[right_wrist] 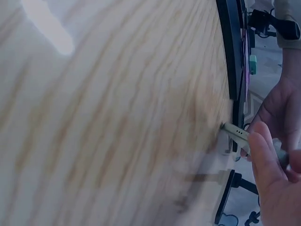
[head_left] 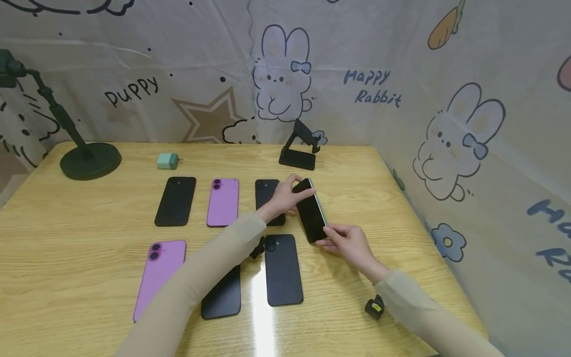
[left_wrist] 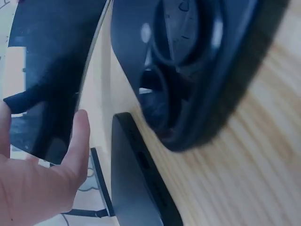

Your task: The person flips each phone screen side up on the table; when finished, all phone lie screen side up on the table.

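A smartphone (head_left: 312,215) with a black screen and pale edge is tilted between both hands, its screen facing up. My left hand (head_left: 285,196) grips its upper end, thumb across the screen. At the lower right corner, my right hand (head_left: 354,243) pinches the phone between thumb and fingers. The left wrist view shows the dark screen (left_wrist: 56,61) beside the left hand; the right wrist view shows the phone's narrow bottom edge (right_wrist: 236,134). A black phone (head_left: 264,188) lies partly hidden under the left hand. Nearer me lies a dark phone (head_left: 284,272), back up.
Two purple phones (head_left: 223,203) and a black phone (head_left: 175,201) lie to the left. Another dark phone (head_left: 223,297) is partly covered by the left sleeve. Behind stand a black phone stand (head_left: 298,158), a mint charger (head_left: 167,160) and a green lamp (head_left: 90,160).
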`<move>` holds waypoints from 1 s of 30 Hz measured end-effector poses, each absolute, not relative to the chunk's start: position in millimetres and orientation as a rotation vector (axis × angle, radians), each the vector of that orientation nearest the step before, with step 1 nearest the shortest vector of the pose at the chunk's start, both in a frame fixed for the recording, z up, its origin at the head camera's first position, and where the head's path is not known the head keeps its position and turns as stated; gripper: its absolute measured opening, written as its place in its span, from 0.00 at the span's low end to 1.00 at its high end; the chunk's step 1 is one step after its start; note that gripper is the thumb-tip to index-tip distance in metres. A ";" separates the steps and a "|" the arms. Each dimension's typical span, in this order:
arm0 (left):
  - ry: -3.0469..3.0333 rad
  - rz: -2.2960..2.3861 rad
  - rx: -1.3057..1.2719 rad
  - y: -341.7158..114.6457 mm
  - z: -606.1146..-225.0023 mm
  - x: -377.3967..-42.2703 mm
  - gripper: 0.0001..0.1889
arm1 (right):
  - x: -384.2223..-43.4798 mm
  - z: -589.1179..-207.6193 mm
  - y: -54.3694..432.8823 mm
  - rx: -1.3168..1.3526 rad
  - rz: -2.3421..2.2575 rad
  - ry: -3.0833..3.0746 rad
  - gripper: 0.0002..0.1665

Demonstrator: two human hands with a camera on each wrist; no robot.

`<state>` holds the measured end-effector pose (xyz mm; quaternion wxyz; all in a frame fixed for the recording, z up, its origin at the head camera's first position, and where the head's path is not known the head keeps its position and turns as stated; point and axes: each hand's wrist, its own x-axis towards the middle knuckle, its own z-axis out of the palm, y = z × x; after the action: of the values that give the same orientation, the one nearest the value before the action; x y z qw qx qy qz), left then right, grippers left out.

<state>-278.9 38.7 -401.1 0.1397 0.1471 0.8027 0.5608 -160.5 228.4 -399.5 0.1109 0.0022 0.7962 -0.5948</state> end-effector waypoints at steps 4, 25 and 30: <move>2.396 1.610 0.401 38.0 -403.3 -279.7 0.23 | -161.1 -398.3 229.3 0.055 -1.720 2.356 0.25; 2.430 1.606 0.318 33.7 -405.0 -283.0 0.23 | -169.5 -405.7 234.5 0.062 -1.527 2.498 0.25; 2.411 1.637 0.292 33.3 -407.7 -283.2 0.24 | -170.7 -409.2 234.5 0.002 -1.323 2.711 0.33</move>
<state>-283.2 33.3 -407.7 0.1062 0.0990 0.8185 0.5558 -170.7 234.5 -409.2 0.0623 0.0006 0.8970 -0.4376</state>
